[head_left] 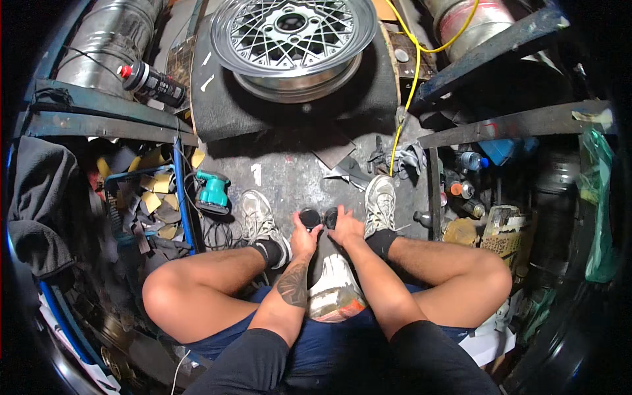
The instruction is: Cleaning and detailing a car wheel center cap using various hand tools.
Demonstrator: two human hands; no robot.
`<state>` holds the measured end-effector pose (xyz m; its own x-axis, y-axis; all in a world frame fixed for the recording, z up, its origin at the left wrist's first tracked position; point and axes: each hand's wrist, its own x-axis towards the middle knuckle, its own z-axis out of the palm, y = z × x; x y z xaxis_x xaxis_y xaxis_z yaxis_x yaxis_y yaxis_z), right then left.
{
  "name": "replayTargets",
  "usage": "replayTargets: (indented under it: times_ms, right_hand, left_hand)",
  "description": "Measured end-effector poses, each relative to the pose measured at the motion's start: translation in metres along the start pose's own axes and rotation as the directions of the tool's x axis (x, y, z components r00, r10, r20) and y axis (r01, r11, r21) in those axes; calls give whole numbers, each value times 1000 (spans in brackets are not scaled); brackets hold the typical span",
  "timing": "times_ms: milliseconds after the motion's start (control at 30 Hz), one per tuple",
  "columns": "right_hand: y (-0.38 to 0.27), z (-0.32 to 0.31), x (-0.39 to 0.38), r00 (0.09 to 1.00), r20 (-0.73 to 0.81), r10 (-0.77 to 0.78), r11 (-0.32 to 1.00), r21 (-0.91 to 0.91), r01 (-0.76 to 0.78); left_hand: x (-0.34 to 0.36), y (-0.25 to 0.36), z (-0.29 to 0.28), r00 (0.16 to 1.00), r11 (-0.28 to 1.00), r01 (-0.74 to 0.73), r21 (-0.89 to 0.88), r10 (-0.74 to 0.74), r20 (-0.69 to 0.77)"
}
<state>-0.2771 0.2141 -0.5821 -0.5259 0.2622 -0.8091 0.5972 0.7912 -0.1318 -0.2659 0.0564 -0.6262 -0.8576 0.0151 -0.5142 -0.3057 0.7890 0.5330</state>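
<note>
My left hand (304, 236) is closed around a black round piece (309, 218), its flat dark face turned up. Close by on the right, my right hand (345, 227) grips a second black round piece (331, 218), seen more edge-on. The two pieces are held side by side between my shoes, with a small gap between them; their exact kind cannot be made out. Below them, between my forearms, is a whitish, paint-smeared object (336, 289) with an orange patch. Ahead of my hands, a silver mesh-spoked wheel rim (289, 69) lies on a black-covered stand (217, 118).
A teal power sander (212, 191) sits by my left shoe, near a blue-edged crate (186, 204) of yellow sandpaper pieces. A spray can (155, 83) lies upper left. A yellow cable (416, 79) hangs right of the rim. Metal frames (513, 125) flank both sides; bottles (471, 161) stand at right.
</note>
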Motion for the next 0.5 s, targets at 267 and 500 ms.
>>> replayTargets:
  times_ms: [267, 500]
  right_hand:
    - [1, -64, 51, 970, 221, -101, 962, -226, 151]
    - [-39, -32, 63, 680, -611, -407, 777, 159, 609]
  left_hand:
    - [-3, -3, 2, 957, 974, 208, -88, -184, 226]
    - [-14, -54, 20, 851, 466, 444, -766, -486, 198]
